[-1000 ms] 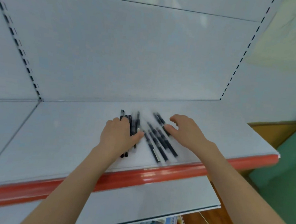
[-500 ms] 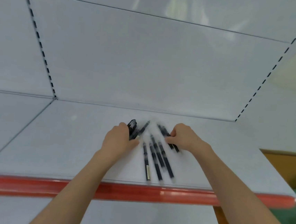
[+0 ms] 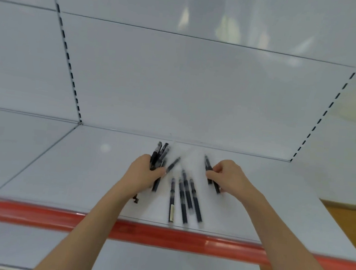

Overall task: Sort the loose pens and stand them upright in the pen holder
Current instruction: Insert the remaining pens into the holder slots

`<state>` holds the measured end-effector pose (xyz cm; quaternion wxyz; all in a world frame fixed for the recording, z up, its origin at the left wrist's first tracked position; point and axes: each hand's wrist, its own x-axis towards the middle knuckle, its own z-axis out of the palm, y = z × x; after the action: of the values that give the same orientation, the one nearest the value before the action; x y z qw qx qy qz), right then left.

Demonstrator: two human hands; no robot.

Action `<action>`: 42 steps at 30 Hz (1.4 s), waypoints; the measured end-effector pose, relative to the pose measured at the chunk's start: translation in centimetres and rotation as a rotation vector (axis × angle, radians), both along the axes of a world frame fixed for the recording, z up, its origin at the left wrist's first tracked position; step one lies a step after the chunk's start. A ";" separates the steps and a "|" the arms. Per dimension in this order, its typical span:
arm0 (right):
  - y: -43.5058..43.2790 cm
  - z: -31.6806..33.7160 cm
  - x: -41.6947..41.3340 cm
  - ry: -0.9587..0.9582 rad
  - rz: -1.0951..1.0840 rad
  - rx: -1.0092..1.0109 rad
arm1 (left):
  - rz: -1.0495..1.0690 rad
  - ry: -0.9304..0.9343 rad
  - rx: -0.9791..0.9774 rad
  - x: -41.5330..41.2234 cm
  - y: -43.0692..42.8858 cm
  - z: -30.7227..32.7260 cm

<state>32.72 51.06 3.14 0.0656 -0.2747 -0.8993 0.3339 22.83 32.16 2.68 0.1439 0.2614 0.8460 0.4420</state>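
Observation:
Several black pens lie on a white shelf (image 3: 61, 167). My left hand (image 3: 145, 173) grips a bundle of black pens (image 3: 160, 152), their caps sticking out beyond my fingers. My right hand (image 3: 227, 176) pinches two black pens (image 3: 208, 164) that reach down under my palm. Between my hands several loose pens (image 3: 185, 197) lie side by side, pointing away from me. One more loose pen (image 3: 173, 165) lies slanted by my left thumb. No pen holder is in view.
The shelf has a red front strip (image 3: 163, 235) and a white back panel (image 3: 178, 80) with slotted uprights on both sides. A lower white shelf (image 3: 160, 263) shows beneath. Brown floor (image 3: 343, 218) appears at the right.
The view has tilted upward. My hands have drawn apart, each taking pens along: the left bundle has moved left, the right pair has moved right, and the middle pens lie where they were.

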 end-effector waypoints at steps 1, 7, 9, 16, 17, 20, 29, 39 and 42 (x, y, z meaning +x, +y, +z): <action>0.2 0.1 0.4 0.023 -0.005 0.005 | 0.005 -0.043 0.089 0.3 -0.1 0.3; -0.7 2.0 1.9 0.387 -0.054 -0.124 | 0.109 -0.341 0.500 2.5 -0.4 1.9; -1.9 3.0 2.0 0.554 -0.053 -0.349 | 0.125 -0.441 0.626 3.3 -0.7 2.4; -8.6 3.8 0.1 0.684 0.123 -0.870 | 0.203 -0.562 0.829 5.4 -3.7 3.7; -9.8 3.7 -0.4 0.677 0.154 -0.922 | 0.222 -0.522 0.813 5.6 -4.6 3.8; -13.6 3.5 -1.9 0.634 0.239 -1.016 | 0.278 -0.389 0.746 5.9 -7.9 3.9; -28.4 1.9 -7.0 0.537 0.459 -0.968 | 0.508 -0.220 0.747 4.1 -21.9 3.0; -53.8 0.9 -12.8 0.418 0.675 -1.063 | 0.736 0.061 0.658 0.9 -45.7 1.5; -58.9 2.0 -14.5 0.387 0.799 -0.973 | 0.823 0.057 0.612 0.5 -51.3 1.1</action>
<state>18.18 -7.80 5.11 -0.0343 0.1470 -0.6506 0.7443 23.32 -19.13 3.78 -0.1481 -0.0510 0.7144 0.6820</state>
